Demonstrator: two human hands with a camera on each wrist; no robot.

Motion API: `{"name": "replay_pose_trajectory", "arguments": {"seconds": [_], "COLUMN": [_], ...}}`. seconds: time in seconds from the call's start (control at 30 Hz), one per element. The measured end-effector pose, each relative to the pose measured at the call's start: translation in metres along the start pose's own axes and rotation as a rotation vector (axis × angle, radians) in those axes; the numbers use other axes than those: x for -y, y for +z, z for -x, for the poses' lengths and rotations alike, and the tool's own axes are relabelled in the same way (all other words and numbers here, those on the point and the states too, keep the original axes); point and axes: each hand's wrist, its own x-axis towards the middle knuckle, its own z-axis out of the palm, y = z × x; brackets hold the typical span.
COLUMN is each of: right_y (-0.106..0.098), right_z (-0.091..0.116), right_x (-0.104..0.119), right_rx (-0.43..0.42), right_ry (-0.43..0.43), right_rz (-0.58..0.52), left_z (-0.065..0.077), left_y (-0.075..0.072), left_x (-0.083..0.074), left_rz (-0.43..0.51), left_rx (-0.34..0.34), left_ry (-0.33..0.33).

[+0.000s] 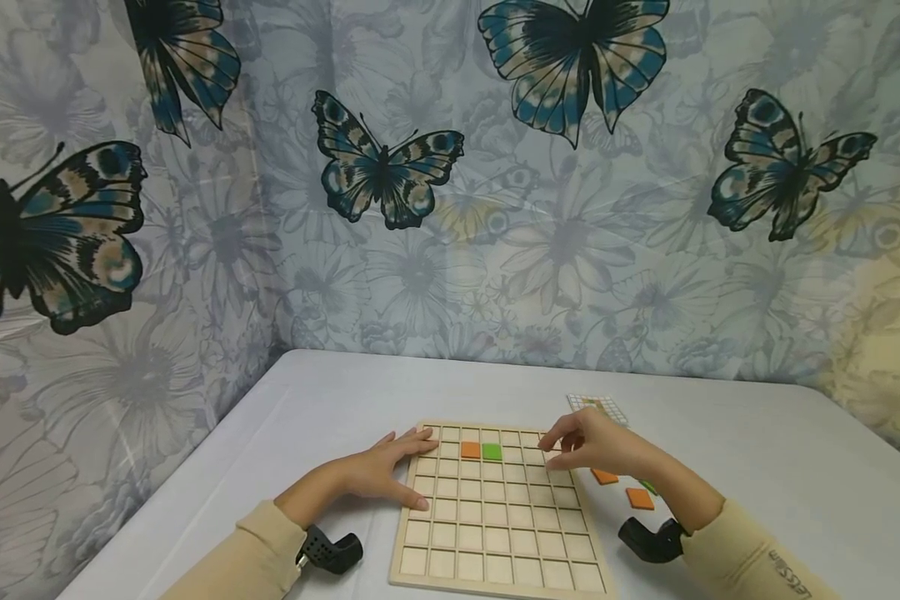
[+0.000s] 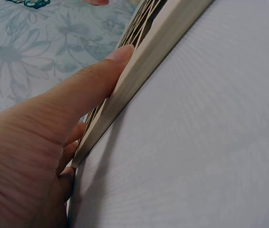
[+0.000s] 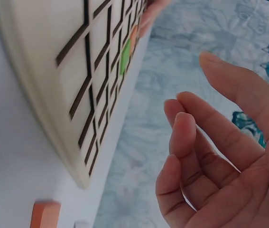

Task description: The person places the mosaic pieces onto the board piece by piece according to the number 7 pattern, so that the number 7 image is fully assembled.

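Observation:
A square wooden grid board (image 1: pixel 501 542) lies on the white table. In one of its upper rows an orange tile (image 1: pixel 470 451) and a green tile (image 1: pixel 492 452) sit side by side. My left hand (image 1: pixel 375 472) rests on the board's left edge, fingers spread and thumb (image 2: pixel 94 83) laid over the rim. Above the board's upper right part hovers my right hand (image 1: pixel 596 442). Its thumb and forefinger stand apart with nothing between them, and the other fingers bend loosely in the right wrist view.
Right of the board lie loose tiles: an orange one (image 1: pixel 605 477), another orange one (image 1: pixel 640 499) and a green one (image 1: pixel 648 487), partly hidden by my right forearm. A small printed grid card (image 1: pixel 609 409) lies behind my right hand. Butterfly-patterned cloth (image 1: pixel 420 292) hangs behind the table.

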Motion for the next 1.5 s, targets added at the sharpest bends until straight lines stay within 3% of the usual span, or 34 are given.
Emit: {"name": "replay_pose_trajectory", "arguments": {"seconds": [0.7,0.9,1.27,1.5], "right_y": [-0.021,-0.025,-0.024,-0.022], "right_z": [0.057,0.066,0.078,0.080], "right_x": [-0.017,-0.022,-0.039,-0.055], "right_rx": [-0.034,-0.050,-0.046,-0.035], "right_ry": [0.066,0.074,0.176,0.160], "right_rz": [0.013,0.026,-0.061,-0.104], "left_z": [-0.002,-0.001,0.000,0.001], "left_y": [0.001,-0.001,0.000,0.000], "left_x": [0.000,0.000,0.000,0.001], "left_rz": [-0.002,-0.010,-0.003,-0.001], "left_rx": [-0.003,-0.008,-0.009,-0.009], "left_ry": [-0.008,-0.004,-0.005,-0.008]}}
